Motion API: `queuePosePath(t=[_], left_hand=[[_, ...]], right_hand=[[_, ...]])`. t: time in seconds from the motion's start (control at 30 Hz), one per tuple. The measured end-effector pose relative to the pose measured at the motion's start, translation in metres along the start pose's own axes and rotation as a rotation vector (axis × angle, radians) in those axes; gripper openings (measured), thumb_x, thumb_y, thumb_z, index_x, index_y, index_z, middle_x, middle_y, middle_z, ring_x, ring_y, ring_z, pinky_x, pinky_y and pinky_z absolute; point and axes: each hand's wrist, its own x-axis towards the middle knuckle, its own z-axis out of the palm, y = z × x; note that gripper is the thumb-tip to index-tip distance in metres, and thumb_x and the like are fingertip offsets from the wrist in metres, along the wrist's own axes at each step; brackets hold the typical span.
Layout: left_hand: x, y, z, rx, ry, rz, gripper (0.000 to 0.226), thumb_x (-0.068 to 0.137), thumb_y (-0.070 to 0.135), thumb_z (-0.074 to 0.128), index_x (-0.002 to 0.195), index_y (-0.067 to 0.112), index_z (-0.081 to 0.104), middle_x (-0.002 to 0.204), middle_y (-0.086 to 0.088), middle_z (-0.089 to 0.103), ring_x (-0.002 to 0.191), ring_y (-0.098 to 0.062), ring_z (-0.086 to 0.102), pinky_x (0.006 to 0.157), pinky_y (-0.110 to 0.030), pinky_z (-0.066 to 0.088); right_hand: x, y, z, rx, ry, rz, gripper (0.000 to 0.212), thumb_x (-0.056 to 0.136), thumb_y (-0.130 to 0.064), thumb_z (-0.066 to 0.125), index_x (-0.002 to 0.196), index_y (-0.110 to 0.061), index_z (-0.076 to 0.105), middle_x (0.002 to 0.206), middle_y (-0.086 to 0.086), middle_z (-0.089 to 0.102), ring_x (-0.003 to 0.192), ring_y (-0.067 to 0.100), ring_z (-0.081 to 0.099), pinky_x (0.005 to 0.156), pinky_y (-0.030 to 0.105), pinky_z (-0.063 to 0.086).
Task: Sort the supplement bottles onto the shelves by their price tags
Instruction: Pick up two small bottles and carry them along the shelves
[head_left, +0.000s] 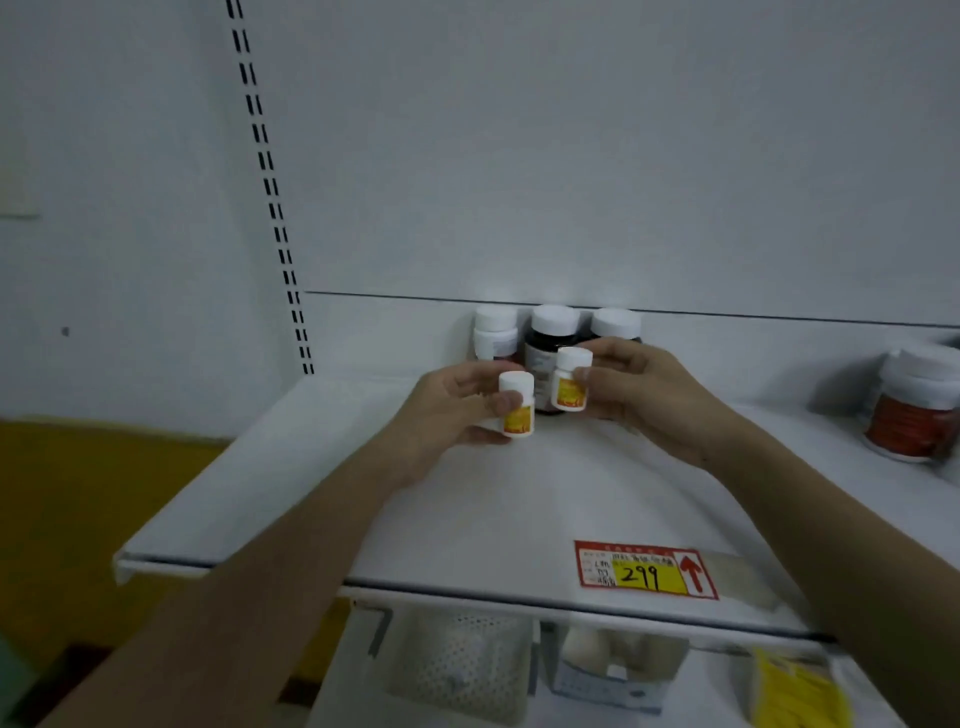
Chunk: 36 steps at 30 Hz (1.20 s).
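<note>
Holding one small white bottle in each hand, I am over the upper shelf (291, 483) with both arms stretched in. My left hand (452, 405) has thumb and fingers curled round the left small bottle (517, 404), its base at or just above the shelf — I cannot tell which. My right hand (644, 395) pinches the right small bottle (571, 379), which is raised a little higher, just in front of the dark bottle (550, 345).

Three larger bottles already stand at the back wall: the dark one between a white-capped bottle (493, 332) and another capped bottle (615, 325) partly hidden by my right hand. An orange-labelled jar (914, 415) sits well apart to the right. The price tag (644, 570) on the shelf front reads 299.

I judge the sorting partly done — these two yellow-labelled bottles are not yet released, and the blurred goods on the lower shelf (613, 670) may remain.
</note>
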Motion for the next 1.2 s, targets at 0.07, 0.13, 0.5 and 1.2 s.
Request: queuePosePath(t=[0.07,0.13,0.5,1.2], left_hand=[[-0.002,0.012,0.006,0.028,-0.066,0.017,0.028,0.084,0.003,0.069,0.105,0.02,0.069,0.099,0.002,0.075,0.09,-0.019,0.07,0.076,-0.039,0.06],[0.001,0.029,0.016,0.015,-0.14,0.071,0.028,0.085,0.002,0.068,0.107,0.018,0.068,0.099,0.001,0.075,0.089,-0.017,0.071,0.075,-0.036,0.06],[0.014,0.082,0.162,-0.061,-0.488,0.187,0.026,0.085,0.009,0.069,0.11,0.015,0.069,0.104,-0.008,0.07,0.087,-0.019,0.071,0.074,-0.033,0.06],[-0.058,0.096,0.62,-0.094,-0.941,0.246,0.033,0.086,0.009,0.066,0.119,0.011,0.064,0.112,-0.011,0.069,0.093,-0.024,0.073,0.072,-0.031,0.06]], right_hand=[[-0.015,-0.019,-0.003,-0.083,0.04,-0.018,0.022,0.091,-0.005,0.064,0.112,-0.008,0.067,0.107,0.012,0.074,0.096,0.024,0.073,0.079,0.032,0.06],[-0.032,-0.04,-0.01,-0.161,0.073,-0.047,0.021,0.09,-0.006,0.065,0.111,-0.008,0.067,0.106,0.013,0.073,0.093,0.022,0.073,0.077,0.031,0.06],[-0.178,-0.11,-0.095,-0.396,0.501,-0.115,0.019,0.091,-0.01,0.065,0.108,-0.015,0.069,0.11,0.007,0.07,0.1,0.024,0.07,0.085,0.036,0.06],[-0.514,-0.132,-0.366,-0.503,0.965,-0.009,0.02,0.091,-0.013,0.065,0.11,-0.018,0.066,0.104,0.004,0.071,0.091,0.013,0.072,0.073,0.022,0.058]])
